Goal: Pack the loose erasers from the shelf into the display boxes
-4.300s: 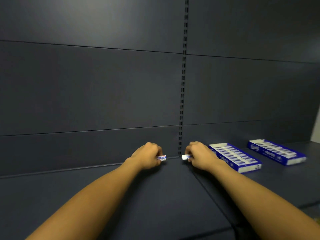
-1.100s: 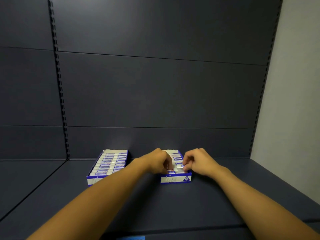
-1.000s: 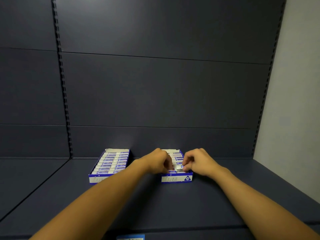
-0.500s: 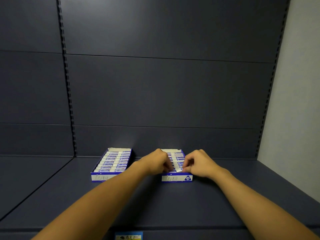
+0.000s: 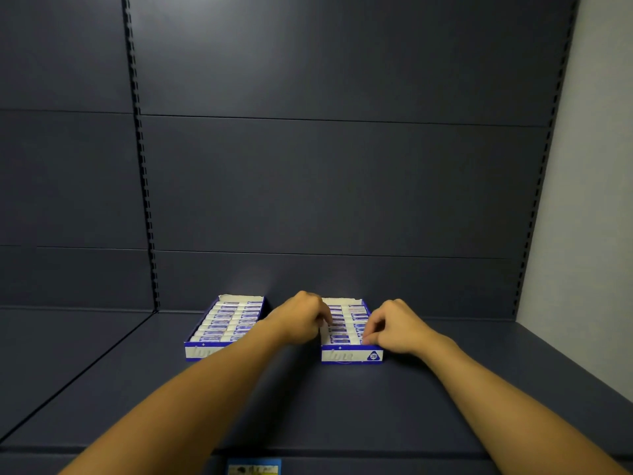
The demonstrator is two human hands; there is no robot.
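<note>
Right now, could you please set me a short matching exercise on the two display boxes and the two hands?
Things:
1. left display box
2. right display box
3. left hand
4. right hand

Places:
A. at the right box's near right corner
B. untouched, full of erasers
C. over the right box's left edge
D. between both hands

Pairs: 1-B, 2-D, 3-C, 4-A

The scene was dim, lit from above the display boxes point(image 5: 351, 354): a soft pale glow spread over the top of the back panel point(image 5: 342, 183) and faded towards the boxes. A faint lighter patch sat on the panel just behind them. Soft shadows lay on the shelf point(image 5: 342, 406) in front of the boxes, under both forearms. Uprights either side of the boxes bowed outward from wide-angle distortion. Print on the boxes was slightly soft; no harsh glare showed.
</note>
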